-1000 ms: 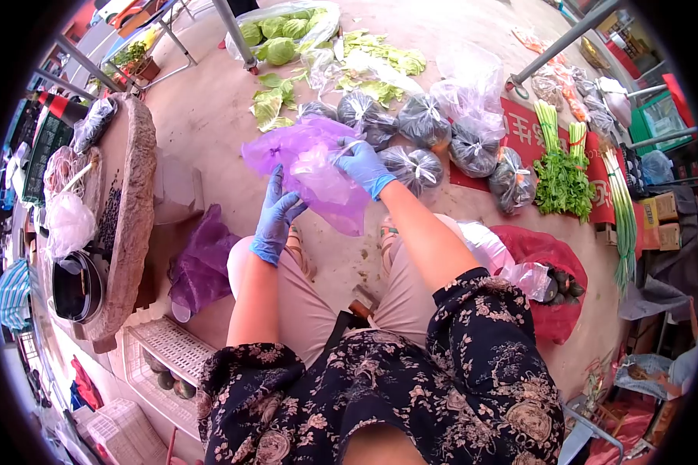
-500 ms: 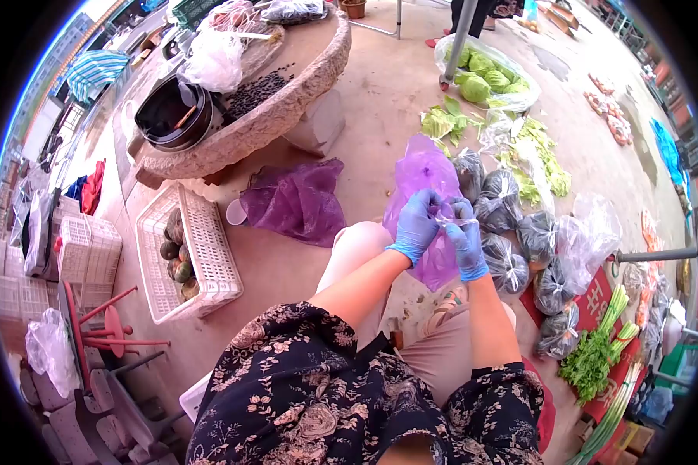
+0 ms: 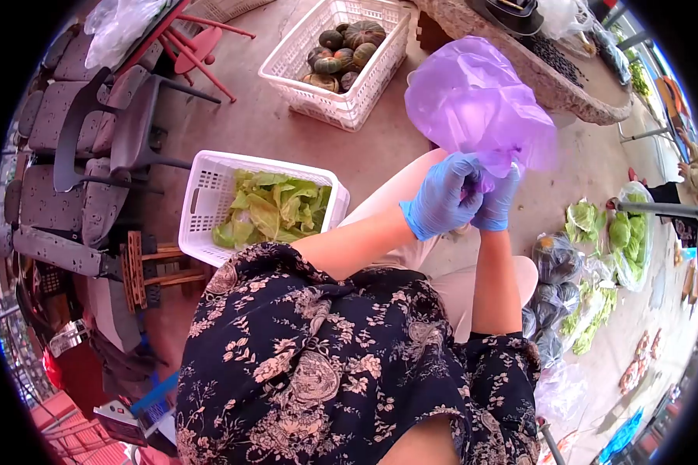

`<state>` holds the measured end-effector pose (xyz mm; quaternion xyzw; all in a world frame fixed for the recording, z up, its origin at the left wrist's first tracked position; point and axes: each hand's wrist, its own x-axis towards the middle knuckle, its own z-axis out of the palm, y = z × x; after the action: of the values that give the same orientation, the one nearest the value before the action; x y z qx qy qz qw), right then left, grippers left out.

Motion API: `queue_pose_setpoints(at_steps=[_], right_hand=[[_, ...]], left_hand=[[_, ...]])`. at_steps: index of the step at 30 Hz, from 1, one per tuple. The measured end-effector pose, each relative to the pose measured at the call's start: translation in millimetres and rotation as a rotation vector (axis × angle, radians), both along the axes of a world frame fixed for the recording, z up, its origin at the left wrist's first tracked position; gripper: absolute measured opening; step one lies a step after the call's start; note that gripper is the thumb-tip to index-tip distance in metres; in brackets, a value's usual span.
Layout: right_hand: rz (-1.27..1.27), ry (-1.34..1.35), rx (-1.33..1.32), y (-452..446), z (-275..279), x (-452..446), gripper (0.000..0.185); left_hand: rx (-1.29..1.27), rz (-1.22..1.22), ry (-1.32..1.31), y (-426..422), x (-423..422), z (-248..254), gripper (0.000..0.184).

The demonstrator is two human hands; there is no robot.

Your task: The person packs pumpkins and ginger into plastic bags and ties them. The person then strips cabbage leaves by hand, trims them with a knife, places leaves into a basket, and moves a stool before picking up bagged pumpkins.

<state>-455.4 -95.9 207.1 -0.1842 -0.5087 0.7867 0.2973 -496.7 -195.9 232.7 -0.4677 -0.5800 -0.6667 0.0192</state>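
Note:
A translucent purple plastic bag (image 3: 477, 97) puffs out in front of me, spread beyond my fingertips. My left hand (image 3: 447, 195), in a blue glove, has its fingers closed on the bag's near edge. Beside it, my right hand (image 3: 498, 203), gloved the same way, pinches the bag too, the two hands almost touching. To the left of my knee, a white plastic basket (image 3: 196, 203) holds loose green leaves (image 3: 275, 209). Farther off, another white crate (image 3: 341, 108) contains several dark green and orange squashes (image 3: 362, 35).
A round stone table (image 3: 512, 62) with dark beads stands ahead. On the right are tied bags of dark produce (image 3: 554, 302), scattered leaves (image 3: 593, 310) and bagged cabbages (image 3: 630, 232). Grey chairs (image 3: 139, 132) and a red stool (image 3: 190, 54) stand left. Another person's arm (image 3: 686, 151) shows far right.
My view has swung left, bringing the basket of leaves into sight. Both hands have carried the purple bag leftward, and it now looks filled out with air.

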Motion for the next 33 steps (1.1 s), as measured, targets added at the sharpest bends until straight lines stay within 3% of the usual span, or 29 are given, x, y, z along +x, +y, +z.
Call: queue_pose_setpoints(at_steps=[2, 4, 10, 12, 15, 18, 19, 21, 24, 27, 29, 33], right_hand=[[0.094, 0.080, -0.186, -36.3, 11.9, -29.9, 0.024], [0.156, 0.060, 0.024, -65.0, 24.2, -61.2, 0.024], [0.563, 0.064, -0.266, -121.1, 11.7, -101.8, 0.027], [0.637, 0.059, -0.426, -129.9, 26.7, -99.2, 0.030], [0.754, 0.073, -0.434, -129.3, 33.1, -85.6, 0.031], [0.806, 0.010, -0.005, -110.5, 9.4, -83.6, 0.029], [0.788, -0.101, 0.029, -106.5, 0.2, -81.3, 0.028], [0.685, -0.131, -0.146, -108.9, -15.0, -73.9, 0.026], [0.603, -0.042, -0.185, -110.1, -33.7, -69.6, 0.024], [0.637, -0.101, 0.010, -102.2, -14.4, -64.7, 0.020], [0.685, -0.144, 0.161, -99.5, 1.7, -57.5, 0.018], [0.662, 0.057, 0.224, -110.8, -7.9, -65.8, 0.018]], left_hand=[[0.042, 0.113, -0.046, -34.5, -14.1, -8.6, 0.045], [-0.040, 0.144, -0.008, -70.0, -33.3, -10.0, 0.054], [-0.165, 0.401, 0.041, -131.4, -60.2, -25.6, 0.071], [-0.172, 0.351, 0.047, -142.3, -68.1, -24.9, 0.068], [-0.112, 0.256, -0.037, -145.6, -70.7, -16.0, 0.059], [0.007, 0.127, -0.192, -134.9, -71.2, -17.2, 0.058], [0.017, 0.073, -0.282, -132.3, -69.7, -17.2, 0.058], [-0.015, -0.008, -0.415, -129.1, -68.5, -15.1, 0.057], [-0.224, 0.201, -0.075, -133.4, -70.2, -24.9, 0.060], [-0.323, 0.682, 0.685, -147.2, -79.4, 8.0, 0.069], [-0.444, 0.644, 0.731, -156.0, -90.5, 31.7, 0.075], [-0.709, 0.284, 0.448, -158.8, -99.0, 33.6, 0.072]])
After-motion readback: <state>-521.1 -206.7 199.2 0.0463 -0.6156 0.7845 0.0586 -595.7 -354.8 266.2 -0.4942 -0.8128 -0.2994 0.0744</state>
